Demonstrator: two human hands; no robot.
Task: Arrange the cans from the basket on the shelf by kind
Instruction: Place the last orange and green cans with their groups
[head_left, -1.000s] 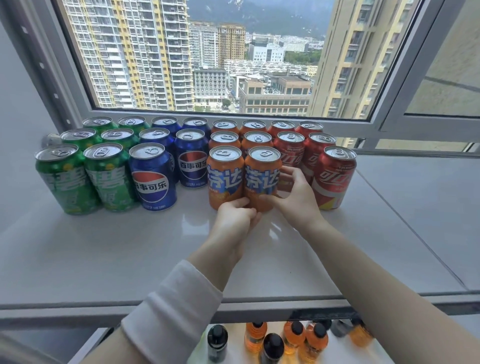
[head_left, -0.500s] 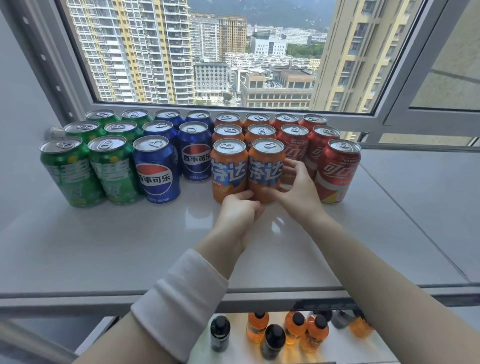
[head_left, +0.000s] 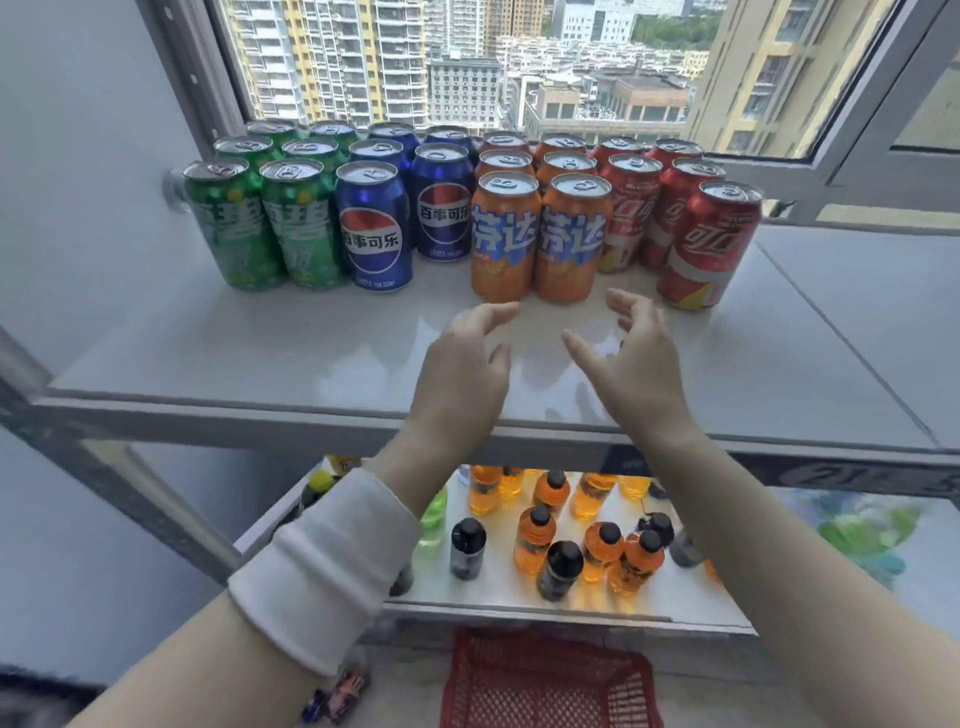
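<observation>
Grey shelf top (head_left: 260, 353) fills most of the view. All the cans stand upright on it in columns running back toward the window: green cans (head_left: 260, 228), blue cans (head_left: 374, 228), orange cans (head_left: 537, 239) and red cans (head_left: 706, 244), left to right. The red basket (head_left: 550, 680) sits down on the floor, and no can shows in the bit of it I can see, so I'd guess the sorting is basically done. There are some small bottles (head_left: 535, 535) on the lower level too.

The front pair of orange cans is straight ahead of both hands, long axis vertical, just beyond the fingertips and not touched. The left hand (head_left: 462, 374) is nearest the left orange can. The right hand (head_left: 639, 364) sits in front of the gap between the orange pair and the front red can. Palms face each other, fingers loosely curved and spread wide, holding nothing.
</observation>
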